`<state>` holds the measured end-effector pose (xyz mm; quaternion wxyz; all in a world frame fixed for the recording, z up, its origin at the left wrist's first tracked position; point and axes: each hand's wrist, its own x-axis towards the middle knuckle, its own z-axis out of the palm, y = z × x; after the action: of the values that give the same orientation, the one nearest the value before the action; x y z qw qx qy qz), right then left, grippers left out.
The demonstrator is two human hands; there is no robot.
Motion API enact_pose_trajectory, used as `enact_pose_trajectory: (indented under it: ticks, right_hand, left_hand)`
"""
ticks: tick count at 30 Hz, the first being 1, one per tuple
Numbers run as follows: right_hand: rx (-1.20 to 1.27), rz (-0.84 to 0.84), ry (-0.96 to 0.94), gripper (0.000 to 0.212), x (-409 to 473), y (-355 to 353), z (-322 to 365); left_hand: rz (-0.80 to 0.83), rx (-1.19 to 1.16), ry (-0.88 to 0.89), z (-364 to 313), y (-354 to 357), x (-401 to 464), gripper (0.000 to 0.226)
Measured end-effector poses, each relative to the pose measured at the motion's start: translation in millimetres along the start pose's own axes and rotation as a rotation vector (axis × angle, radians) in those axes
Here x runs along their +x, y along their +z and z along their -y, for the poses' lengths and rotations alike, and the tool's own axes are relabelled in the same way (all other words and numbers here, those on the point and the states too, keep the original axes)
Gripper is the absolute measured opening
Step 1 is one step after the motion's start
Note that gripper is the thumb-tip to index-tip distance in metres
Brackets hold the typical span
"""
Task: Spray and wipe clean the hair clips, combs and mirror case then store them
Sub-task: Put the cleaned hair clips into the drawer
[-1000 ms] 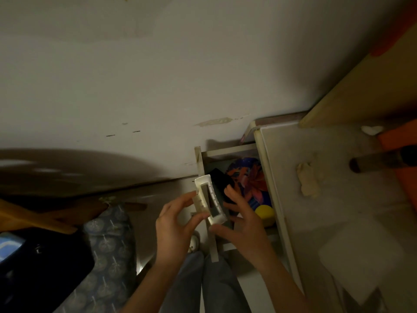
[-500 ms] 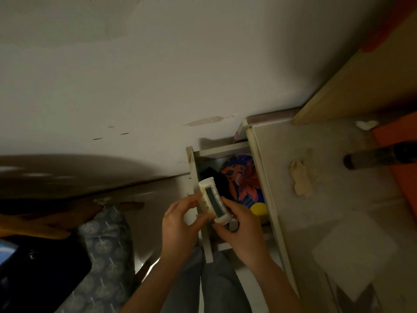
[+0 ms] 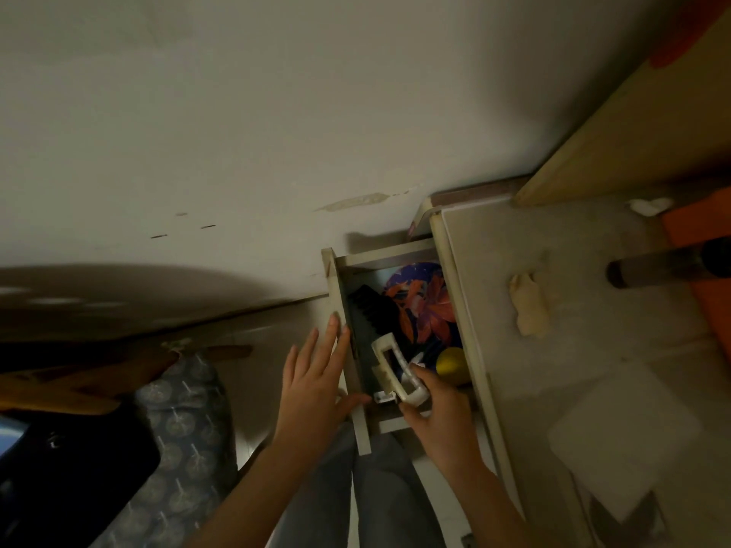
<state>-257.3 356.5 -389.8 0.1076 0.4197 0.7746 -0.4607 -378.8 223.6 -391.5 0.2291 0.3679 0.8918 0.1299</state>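
My right hand [image 3: 437, 413] grips a cream rectangular hair clip [image 3: 395, 373] and holds it over the open drawer [image 3: 336, 306]. My left hand [image 3: 316, 381] rests flat with spread fingers on the drawer's front panel, holding nothing. Inside the drawer lie a black comb [image 3: 370, 314], a round case with an orange and purple flower print [image 3: 423, 302] and a yellow round thing [image 3: 451, 363]. The drawer's lower part is hidden behind my right hand.
A pale desk top [image 3: 573, 350] lies right of the drawer, with a crumpled cloth [image 3: 528, 306], a dark bottle lying on its side [image 3: 664, 268] and a white sheet [image 3: 617, 437]. A patterned cushion [image 3: 178, 441] and a dark bag [image 3: 59, 476] sit at left.
My left hand let go of the clip and moved to the drawer front. My right hand alone now carries the clip, lower over the drawer.
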Motion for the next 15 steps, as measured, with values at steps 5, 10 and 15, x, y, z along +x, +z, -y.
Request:
enact_pose_trajectory:
  ticks: [5, 10, 15]
  right_hand:
    - [-0.101, 0.088, 0.011, 0.044, 20.5, 11.1, 1.2]
    - [-0.044, 0.155, 0.079, 0.05, 37.8, 17.2, -5.8]
    - [-0.063, 0.155, 0.098, 0.054, 53.5, 21.2, -16.6]
  left_hand:
    - [-0.014, -0.004, 0.016, 4.2, 2.6, -0.6, 0.094]
    - [-0.063, 0.042, 0.031, 7.5, 5.8, -0.5, 0.095]
    - [-0.056, 0.056, 0.043, 11.0, 7.6, -1.2, 0.091]
